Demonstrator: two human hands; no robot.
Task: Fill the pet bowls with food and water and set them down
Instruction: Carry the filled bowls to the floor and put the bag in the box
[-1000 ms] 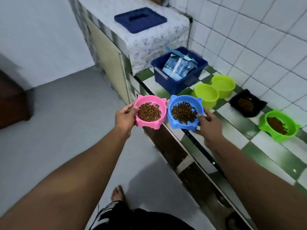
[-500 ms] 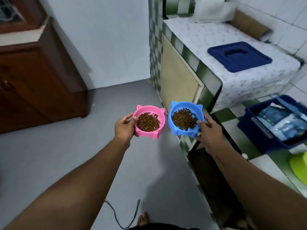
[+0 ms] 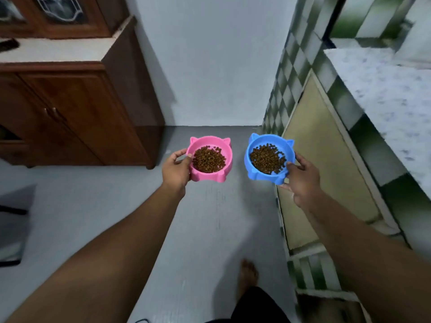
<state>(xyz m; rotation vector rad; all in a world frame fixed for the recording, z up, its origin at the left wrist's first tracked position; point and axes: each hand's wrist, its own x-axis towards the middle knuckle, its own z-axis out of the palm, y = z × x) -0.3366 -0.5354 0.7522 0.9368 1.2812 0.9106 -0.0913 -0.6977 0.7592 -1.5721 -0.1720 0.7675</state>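
Head view, single entry.
- Pink bowl (image 3: pixel 210 177): centre of frame, filled with dry kibble (image 3: pixel 208 159). My left hand (image 3: pixel 176 170) pinches its rim, thumb on top.
- Blue bowl (image 3: pixel 263 177): right of centre, apart from the pink, also filled. My right hand (image 3: pixel 300 180) grips its near edge.
- Both are held above the grey floor (image 3: pixel 116 194).
- Step, as I judge it: carrying. Next I lower both level and release. No water in view.

You are holding both arms stretched forward, your left hand (image 3: pixel 176 170) gripping the pink bowl (image 3: pixel 210 140) and your right hand (image 3: pixel 302 180) gripping the blue bowl (image 3: pixel 268 137), thumbs hooking over the rims.
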